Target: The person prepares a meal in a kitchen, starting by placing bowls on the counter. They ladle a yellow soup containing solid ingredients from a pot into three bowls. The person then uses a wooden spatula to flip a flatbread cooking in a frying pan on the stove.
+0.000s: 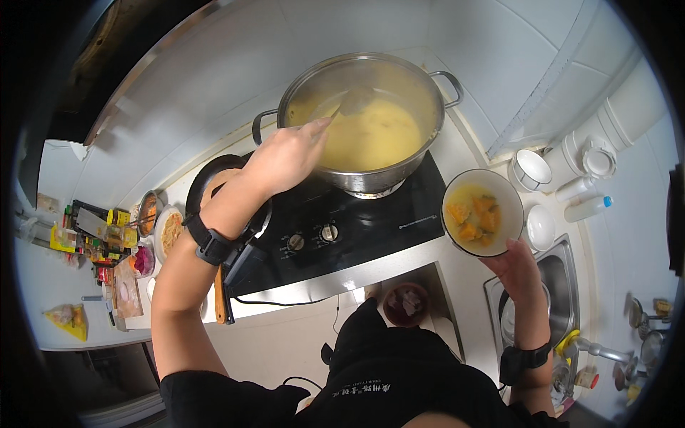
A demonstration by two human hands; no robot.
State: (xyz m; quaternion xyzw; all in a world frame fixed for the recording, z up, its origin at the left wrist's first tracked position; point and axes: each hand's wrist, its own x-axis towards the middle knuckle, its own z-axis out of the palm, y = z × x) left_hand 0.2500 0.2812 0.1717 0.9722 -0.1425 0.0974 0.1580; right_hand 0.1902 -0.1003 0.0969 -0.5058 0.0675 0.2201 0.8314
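A large two-handled stainless steel pot (374, 179) stands on the black cooktop (369, 230), with steaming yellow liquid (374, 134) inside. My left hand (291, 152) is over the pot's left rim, closed around the thin handle of a ladle (357, 100); its blurred head is in the pot, near the liquid's far edge. My right hand (514, 270) supports a white bowl (508, 192) with a dark rim from below, thumb at the near rim. Orange chunks, apparently pumpkin, and some dark green bits (473, 219) lie in the bowl's yellow broth.
A black frying pan (200, 174) sits left of the pot, partly behind my left forearm. Farther left are a plate of food (170, 230), a metal bowl (149, 214) and seasoning bottles. White bowls (540, 227), bottles (586, 208) and a steel sink (562, 289) are at the right.
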